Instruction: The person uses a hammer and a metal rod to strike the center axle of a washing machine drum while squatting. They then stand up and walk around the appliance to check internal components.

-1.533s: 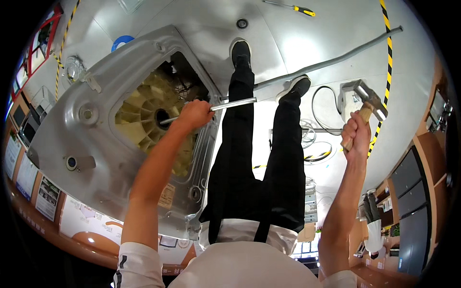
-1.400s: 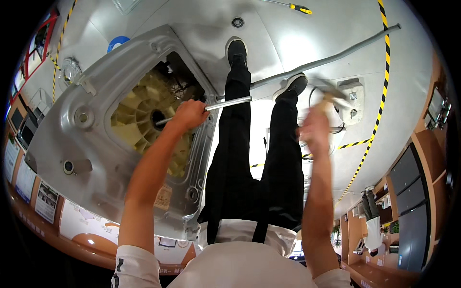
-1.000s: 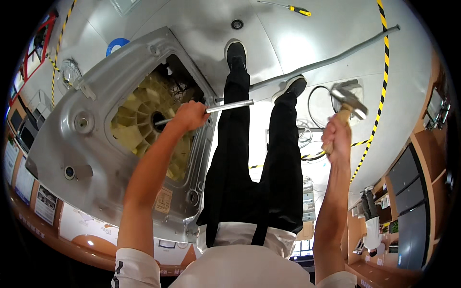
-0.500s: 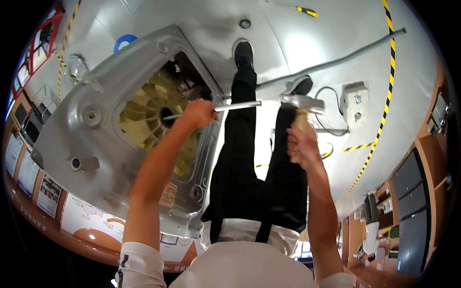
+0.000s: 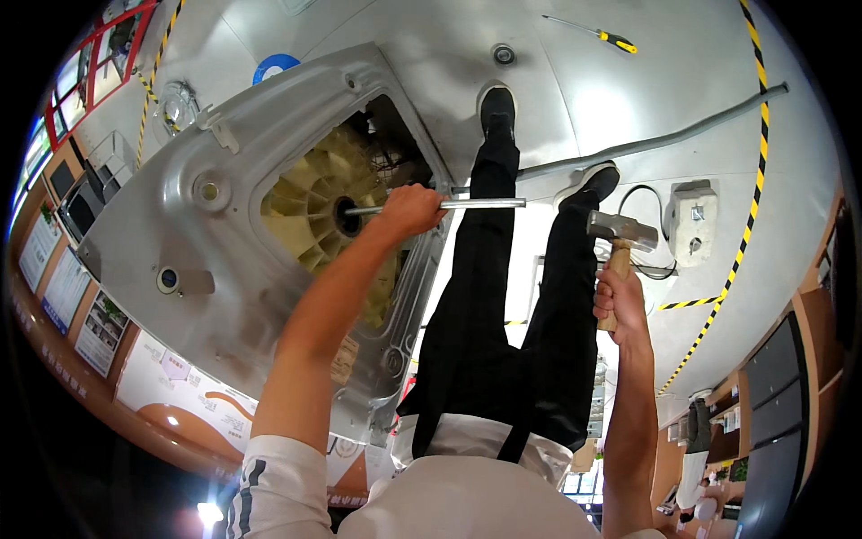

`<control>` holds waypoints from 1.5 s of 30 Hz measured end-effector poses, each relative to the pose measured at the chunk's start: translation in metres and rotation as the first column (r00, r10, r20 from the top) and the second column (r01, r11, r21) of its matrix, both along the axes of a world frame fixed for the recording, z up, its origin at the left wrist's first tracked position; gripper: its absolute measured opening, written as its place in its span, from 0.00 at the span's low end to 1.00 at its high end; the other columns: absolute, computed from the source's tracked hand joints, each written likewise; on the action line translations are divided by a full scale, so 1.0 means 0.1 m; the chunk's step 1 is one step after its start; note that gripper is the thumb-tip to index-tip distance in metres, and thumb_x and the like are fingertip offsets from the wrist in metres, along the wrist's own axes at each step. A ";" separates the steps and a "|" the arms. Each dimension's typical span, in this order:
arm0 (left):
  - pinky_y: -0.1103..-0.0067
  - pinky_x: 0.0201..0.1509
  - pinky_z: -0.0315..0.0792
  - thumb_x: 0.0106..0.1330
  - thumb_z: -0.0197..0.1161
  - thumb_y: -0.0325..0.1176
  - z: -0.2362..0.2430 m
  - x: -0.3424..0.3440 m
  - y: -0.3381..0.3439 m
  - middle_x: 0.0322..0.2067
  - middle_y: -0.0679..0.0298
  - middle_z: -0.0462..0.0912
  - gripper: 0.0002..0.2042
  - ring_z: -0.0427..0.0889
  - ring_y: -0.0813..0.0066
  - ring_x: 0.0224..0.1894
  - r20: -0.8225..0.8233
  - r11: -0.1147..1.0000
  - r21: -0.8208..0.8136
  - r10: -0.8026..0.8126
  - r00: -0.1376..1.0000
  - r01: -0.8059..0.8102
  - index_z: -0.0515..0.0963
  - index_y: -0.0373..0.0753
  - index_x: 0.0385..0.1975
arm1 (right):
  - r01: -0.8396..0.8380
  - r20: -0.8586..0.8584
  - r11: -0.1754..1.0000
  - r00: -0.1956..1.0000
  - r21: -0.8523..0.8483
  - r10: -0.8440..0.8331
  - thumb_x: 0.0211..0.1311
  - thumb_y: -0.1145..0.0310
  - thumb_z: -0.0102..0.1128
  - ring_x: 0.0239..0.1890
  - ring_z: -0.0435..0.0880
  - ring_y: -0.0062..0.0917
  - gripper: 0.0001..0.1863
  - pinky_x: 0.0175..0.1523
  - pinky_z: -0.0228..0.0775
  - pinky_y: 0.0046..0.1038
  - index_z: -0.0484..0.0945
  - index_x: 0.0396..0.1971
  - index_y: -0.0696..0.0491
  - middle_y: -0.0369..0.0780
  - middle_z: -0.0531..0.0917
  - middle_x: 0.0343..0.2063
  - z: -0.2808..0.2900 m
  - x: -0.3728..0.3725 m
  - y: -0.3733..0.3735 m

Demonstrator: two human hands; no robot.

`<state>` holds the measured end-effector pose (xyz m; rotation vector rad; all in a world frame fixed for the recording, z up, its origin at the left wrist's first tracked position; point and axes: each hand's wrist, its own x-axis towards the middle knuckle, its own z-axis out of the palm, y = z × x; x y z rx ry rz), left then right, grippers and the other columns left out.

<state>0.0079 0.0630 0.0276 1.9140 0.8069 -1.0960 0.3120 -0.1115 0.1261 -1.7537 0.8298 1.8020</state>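
My left hand (image 5: 413, 211) is wrapped round a metal rod (image 5: 485, 204). The rod's far-left end meets the dark hub at the centre of a yellowish ribbed drum (image 5: 305, 211); how deep it goes in, I cannot tell. This drum shows through the opening of a grey appliance casing (image 5: 224, 144), which looks like a washing machine's. My right hand (image 5: 621, 301) grips the wooden handle of a hammer (image 5: 622, 230). The hammer's metal head is to the right of the rod's free end, apart from it.
A yellow-and-black screwdriver (image 5: 620, 42) lies on the floor at the top. A grey hose (image 5: 664, 139) runs past my feet. At right are a white box (image 5: 694, 225) with a black cable and striped floor tape (image 5: 752, 207). A person (image 5: 696, 458) stands at far right.
The hammer has moved right and toward me, away from the rod's end. The rod lies straighter in my left hand. My whole view has shifted, so the casing appears further right.
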 end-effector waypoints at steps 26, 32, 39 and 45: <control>0.59 0.32 0.70 0.63 0.54 0.42 -0.12 -0.05 0.06 0.20 0.49 0.77 0.15 0.75 0.45 0.26 0.175 0.985 0.100 0.124 0.977 -0.143 0.77 0.38 0.21 | -0.049 0.255 0.996 0.966 0.078 0.027 0.57 0.72 0.53 0.09 0.58 0.12 0.07 0.11 0.50 0.17 0.64 0.30 0.49 0.28 0.61 0.12 0.03 0.08 0.41; 0.59 0.33 0.71 0.61 0.56 0.42 0.00 -0.06 0.10 0.21 0.50 0.77 0.14 0.76 0.46 0.27 0.093 0.985 0.070 0.149 0.984 -0.156 0.78 0.37 0.22 | 0.120 0.488 0.981 0.854 0.155 -0.182 0.59 0.72 0.48 0.10 0.58 0.12 0.07 0.13 0.53 0.15 0.63 0.22 0.48 0.29 0.61 0.12 -0.17 0.39 0.33; 0.61 0.39 0.73 0.59 0.55 0.42 -0.11 -0.26 0.09 0.29 0.54 0.81 0.12 0.79 0.52 0.34 -0.071 0.999 -0.028 0.041 0.997 -0.043 0.79 0.43 0.33 | -0.155 -0.031 0.968 0.986 0.195 0.164 0.53 0.72 0.52 0.09 0.60 0.14 0.06 0.12 0.54 0.19 0.65 0.30 0.51 0.31 0.64 0.12 -0.10 -0.69 0.52; 0.60 0.38 0.73 0.58 0.56 0.41 0.00 -0.21 0.05 0.26 0.54 0.80 0.10 0.79 0.52 0.32 -0.025 0.996 -0.020 0.082 0.996 -0.083 0.79 0.43 0.32 | -0.009 -0.010 1.000 1.000 0.015 0.009 0.58 0.72 0.52 0.08 0.54 0.11 0.10 0.11 0.47 0.16 0.60 0.26 0.44 0.26 0.57 0.10 -0.08 -0.35 0.16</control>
